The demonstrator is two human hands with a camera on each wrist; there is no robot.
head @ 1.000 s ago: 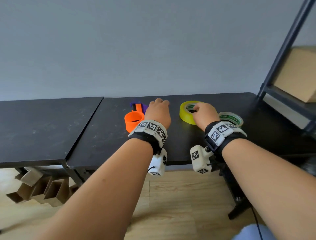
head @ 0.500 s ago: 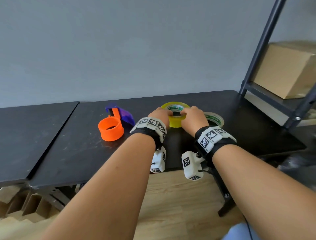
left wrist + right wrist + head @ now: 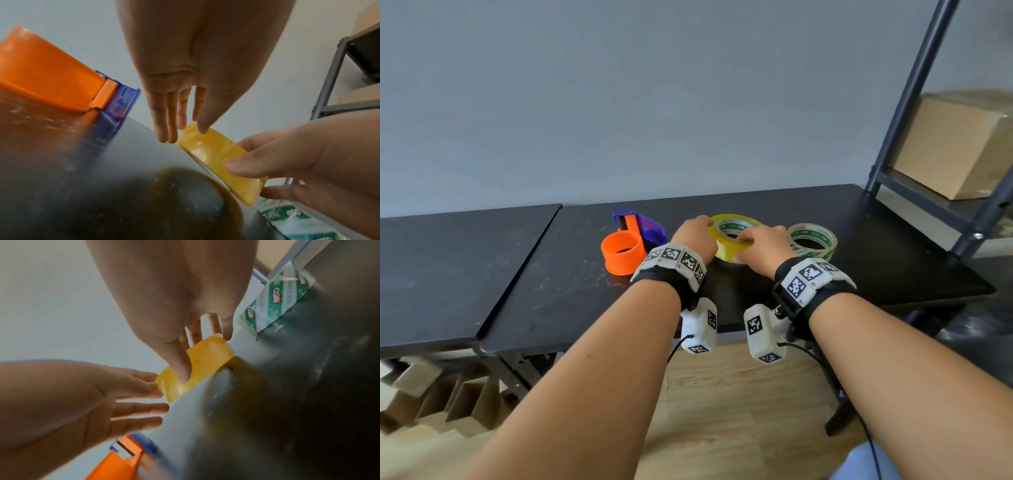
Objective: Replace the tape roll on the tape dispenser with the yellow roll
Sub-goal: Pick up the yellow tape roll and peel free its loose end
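Right hand [image 3: 763, 245] pinches yellow roll [image 3: 724, 250]; left hand [image 3: 693, 236] covers its side (head view).

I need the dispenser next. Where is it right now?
In the head view, the dispenser lies on the black table, left of the left hand and the yellow roll.

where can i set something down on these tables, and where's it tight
Free: the left table, as far as seen; the front strip before the dispenser; the right end between green roll and shelf post. Crowded: the back middle, where dispenser, yellow roll and green roll sit close, with left hand and right hand on the yellow roll.
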